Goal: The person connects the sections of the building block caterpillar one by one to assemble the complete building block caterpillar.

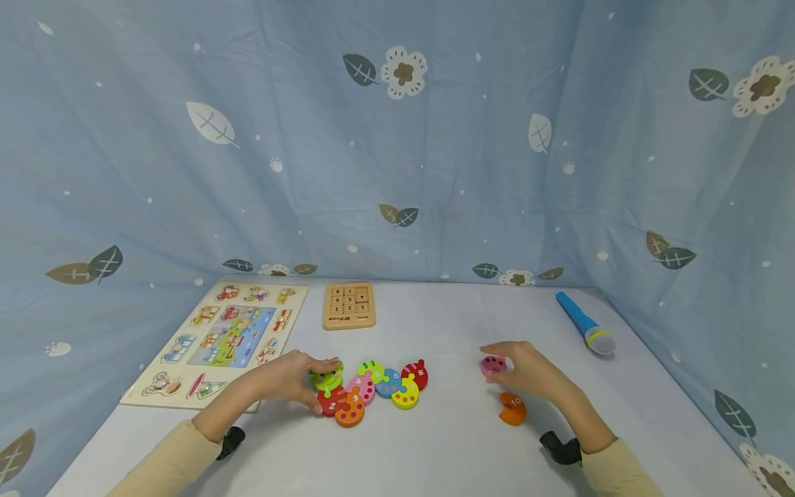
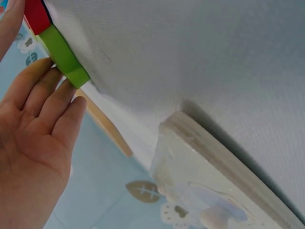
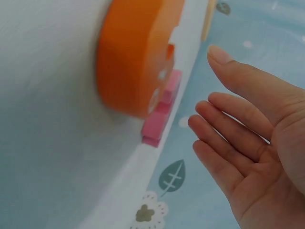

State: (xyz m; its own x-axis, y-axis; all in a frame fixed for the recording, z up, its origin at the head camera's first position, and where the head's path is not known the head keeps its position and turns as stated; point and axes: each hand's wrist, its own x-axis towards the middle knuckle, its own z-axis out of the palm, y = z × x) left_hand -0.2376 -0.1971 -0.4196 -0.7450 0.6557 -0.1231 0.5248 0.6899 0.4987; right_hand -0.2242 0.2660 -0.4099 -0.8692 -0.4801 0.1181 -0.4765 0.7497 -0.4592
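Note:
Several joined, numbered wooden pieces form a caterpillar puzzle (image 1: 375, 381), with a smiling green head (image 1: 327, 378) at its left end. My left hand (image 1: 287, 378) grips that end, fingertips at the green head and thumb by the red piece marked 2 (image 1: 332, 400). Against the fingertips in the left wrist view is the green head's edge (image 2: 64, 57). My right hand (image 1: 528, 369) is held over a loose pink dotted piece (image 1: 493, 365), fingers loosely bent and apart from it in the right wrist view. An orange piece marked 10 (image 1: 513, 409) lies just nearer, below that hand.
A wooden picture board (image 1: 288, 293) with vehicle pieces lies at the left, behind my left forearm. Further back is a small wooden number tray (image 1: 349, 322). A blue toy microphone (image 1: 584, 322) rests at the back right. A patterned blue curtain (image 1: 435, 152) borders the table (image 1: 435, 455).

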